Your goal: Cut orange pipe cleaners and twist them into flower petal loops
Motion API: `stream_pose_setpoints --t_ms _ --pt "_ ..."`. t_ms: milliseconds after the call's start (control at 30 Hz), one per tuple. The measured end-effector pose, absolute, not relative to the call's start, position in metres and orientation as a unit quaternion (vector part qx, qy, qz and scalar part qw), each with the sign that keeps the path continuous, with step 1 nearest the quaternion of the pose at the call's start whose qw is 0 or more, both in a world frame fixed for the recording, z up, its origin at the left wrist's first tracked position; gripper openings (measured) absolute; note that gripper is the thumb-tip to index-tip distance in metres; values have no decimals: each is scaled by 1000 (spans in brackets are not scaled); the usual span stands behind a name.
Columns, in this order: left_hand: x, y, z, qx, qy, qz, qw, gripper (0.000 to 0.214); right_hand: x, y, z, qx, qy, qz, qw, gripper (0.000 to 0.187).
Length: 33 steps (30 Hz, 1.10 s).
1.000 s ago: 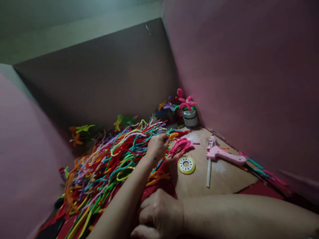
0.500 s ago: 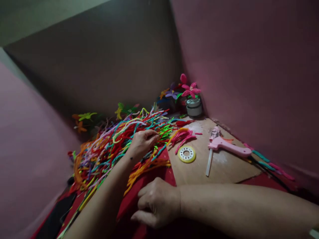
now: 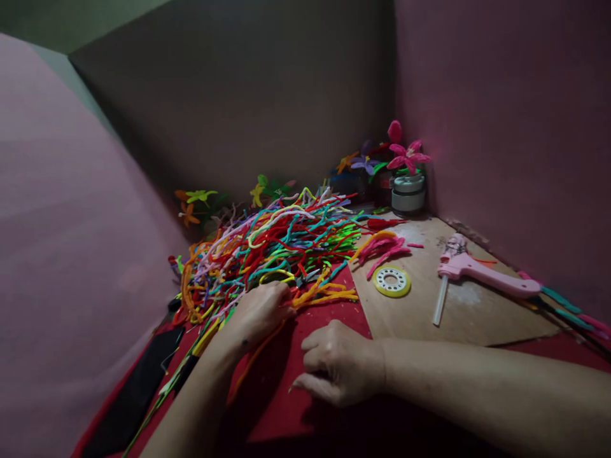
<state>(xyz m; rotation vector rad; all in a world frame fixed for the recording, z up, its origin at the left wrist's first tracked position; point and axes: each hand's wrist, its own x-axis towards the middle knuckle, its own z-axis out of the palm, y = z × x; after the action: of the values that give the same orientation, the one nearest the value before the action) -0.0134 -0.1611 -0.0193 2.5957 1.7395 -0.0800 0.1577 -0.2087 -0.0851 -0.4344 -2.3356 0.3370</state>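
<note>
A big heap of many-coloured pipe cleaners [image 3: 277, 248] covers the middle of the red cloth [image 3: 305, 407]. My left hand [image 3: 260, 312] is at the heap's near edge, fingers pinched on orange pipe cleaners [image 3: 324, 296] that trail to the right. My right hand [image 3: 337, 369] rests on the red cloth just in front, fingers loosely curled and pointing left, nothing visible in it. A few pink pipe cleaners [image 3: 384, 248] lie on the wooden board [image 3: 468, 312].
On the board lie a yellow tape ring [image 3: 392, 282], a pink glue gun [image 3: 482, 273] and a white glue stick [image 3: 440, 300]. Pipe-cleaner flowers in a small pot [image 3: 407, 184] stand in the back corner. More flowers [image 3: 195, 200] line the back wall. Pink walls close in both sides.
My left hand has drawn back from the far side of the heap to its near edge, pulling orange pipe cleaners along. The view has swung left. My right hand stayed on the cloth.
</note>
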Motion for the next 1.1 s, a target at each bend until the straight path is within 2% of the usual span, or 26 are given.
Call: stream_pose_setpoints --t_ms 167,333,433,500,567,700,867,967,1100 --pt "-19 -151 -29 853 521 15 -7 17 157 -209 -86 -181 -911 136 344 34" --pt "-15 -134 -28 825 546 115 -86 15 158 -207 -86 -192 -912 143 333 34" --pt "-13 -139 -26 818 553 153 -43 10 158 -207 -86 -202 -910 144 333 34" --pt "-11 -148 -25 843 525 117 16 10 158 -208 -86 -202 -907 148 337 33" --pt "-8 -159 -26 851 522 52 23 11 158 -208 -86 -198 -906 155 340 32" --pt "2 -174 -30 821 568 -38 -44 15 158 -207 -85 -198 -907 156 336 31" --pt "8 -177 -31 818 562 -80 -96 22 159 -205 -84 -202 -909 153 332 32" --pt "2 -172 -24 819 568 -43 -63 20 159 -206 -83 -203 -908 158 330 32" --pt "-7 -163 -6 837 542 76 30 15 158 -206 -80 -225 -884 220 345 31"
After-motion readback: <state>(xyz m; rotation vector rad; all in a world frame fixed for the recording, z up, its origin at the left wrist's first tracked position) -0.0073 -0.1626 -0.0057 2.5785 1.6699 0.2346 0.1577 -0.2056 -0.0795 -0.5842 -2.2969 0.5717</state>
